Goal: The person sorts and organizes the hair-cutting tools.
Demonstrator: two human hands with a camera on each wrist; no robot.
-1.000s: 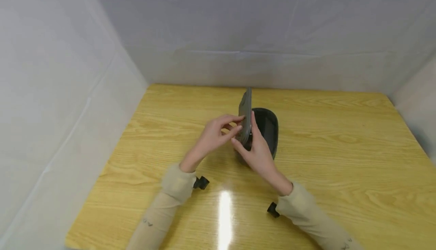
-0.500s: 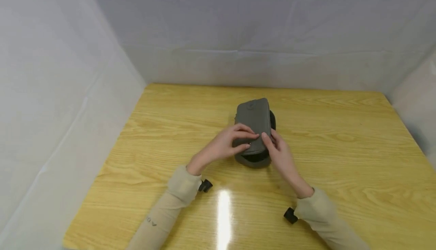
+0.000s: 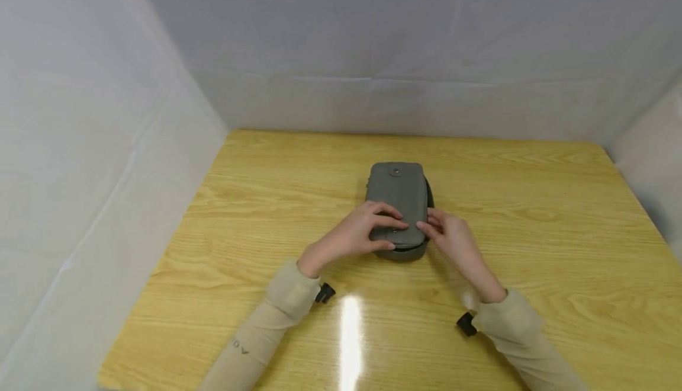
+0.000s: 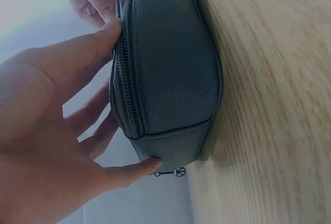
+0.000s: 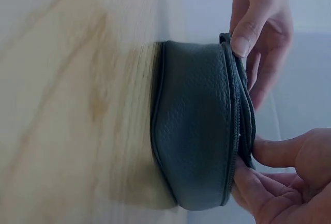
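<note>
Pouch, one grey zip case with its lid folded down, lies flat near the middle of the table, and nothing inside it shows. Nearest me, my left hand rests its straight fingers on the lid's near end, while my right hand pinches the lid's near right corner. One small round stud sits at the far end.

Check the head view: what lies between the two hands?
The near end of the grey zip case lies between them: the left hand rests on its lid, the right hand touches its right edge. The table carries it.
</note>
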